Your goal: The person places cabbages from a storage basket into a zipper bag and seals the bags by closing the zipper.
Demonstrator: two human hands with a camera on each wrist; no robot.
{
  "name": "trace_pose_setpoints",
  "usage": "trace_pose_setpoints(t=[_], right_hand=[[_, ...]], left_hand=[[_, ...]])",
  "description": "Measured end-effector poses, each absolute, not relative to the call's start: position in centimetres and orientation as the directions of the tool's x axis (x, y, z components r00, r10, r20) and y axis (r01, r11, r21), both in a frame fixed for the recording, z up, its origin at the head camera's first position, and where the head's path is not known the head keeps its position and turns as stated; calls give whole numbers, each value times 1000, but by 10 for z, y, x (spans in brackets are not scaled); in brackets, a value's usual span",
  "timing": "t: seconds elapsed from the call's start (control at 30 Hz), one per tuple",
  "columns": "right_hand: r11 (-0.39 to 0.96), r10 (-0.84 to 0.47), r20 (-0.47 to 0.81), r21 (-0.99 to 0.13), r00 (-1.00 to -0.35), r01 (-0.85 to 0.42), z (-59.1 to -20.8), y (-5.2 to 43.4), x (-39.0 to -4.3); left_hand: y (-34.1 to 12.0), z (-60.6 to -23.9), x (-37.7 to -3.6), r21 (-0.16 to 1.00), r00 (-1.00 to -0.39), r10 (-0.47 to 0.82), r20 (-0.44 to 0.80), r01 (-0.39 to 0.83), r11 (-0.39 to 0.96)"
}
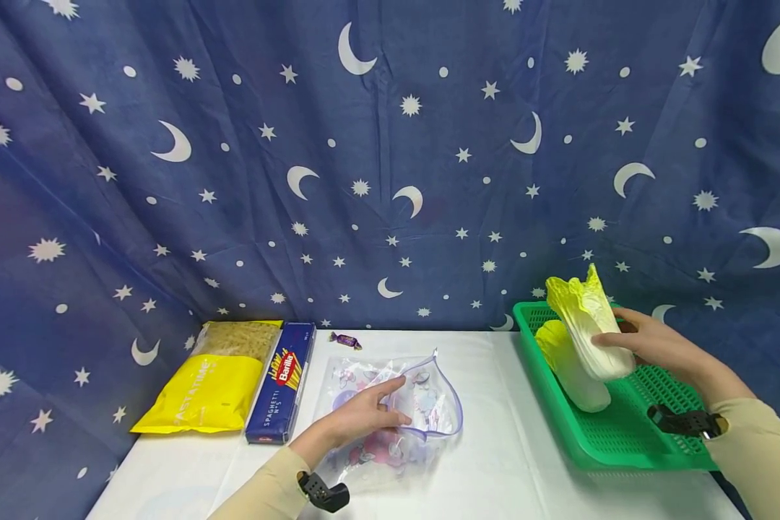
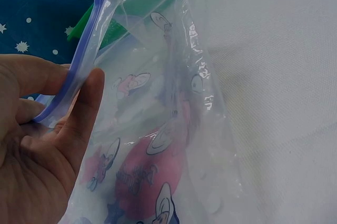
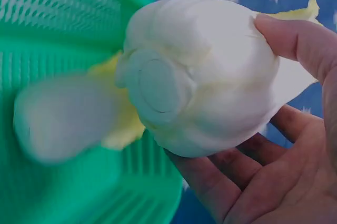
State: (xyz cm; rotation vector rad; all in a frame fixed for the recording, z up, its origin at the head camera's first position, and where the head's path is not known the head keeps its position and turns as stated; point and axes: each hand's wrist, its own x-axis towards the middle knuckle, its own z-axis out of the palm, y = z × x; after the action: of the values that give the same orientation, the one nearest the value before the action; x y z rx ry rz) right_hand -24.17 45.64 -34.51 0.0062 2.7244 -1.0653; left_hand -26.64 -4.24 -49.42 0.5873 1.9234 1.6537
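My left hand pinches the blue zip edge of a clear printed plastic bag lying on the white table; in the left wrist view the thumb and fingers hold the bag's rim open. My right hand grips a napa cabbage lifted above the green basket. A second cabbage lies in the basket. In the right wrist view the held cabbage shows its cut base, with the other cabbage blurred below it.
A yellow pasta bag and a blue Barilla spaghetti box lie at the table's left. A small purple candy sits near the back edge. A star-and-moon cloth hangs behind.
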Motion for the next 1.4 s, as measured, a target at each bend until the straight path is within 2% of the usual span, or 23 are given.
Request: trace_pose_setpoints(t=[0.3, 0.6, 0.8, 1.07, 1.4], right_hand=[[668, -152, -101, -744, -983, -26, -340, 386, -250], [554, -199, -72, -831, -977, -51, -349, 326, -249], [524, -209, -53, -849, -976, -66, -364, 295, -246], [536, -191, -34, -841, -981, -76, -392, 268, -241], [513, -212, -33, -854, -977, -83, -417, 259, -239]], left_hand=[[-43, -495, -266, 986, -768, 628, -128, -33, 162], [-42, -496, -266, 988, -768, 629, -120, -30, 151], [-41, -498, -267, 991, -763, 637, -104, -22, 135], [-40, -497, -268, 988, -767, 634, -98, 3, 157], [-42, -496, -268, 988, -763, 637, -111, -14, 155]])
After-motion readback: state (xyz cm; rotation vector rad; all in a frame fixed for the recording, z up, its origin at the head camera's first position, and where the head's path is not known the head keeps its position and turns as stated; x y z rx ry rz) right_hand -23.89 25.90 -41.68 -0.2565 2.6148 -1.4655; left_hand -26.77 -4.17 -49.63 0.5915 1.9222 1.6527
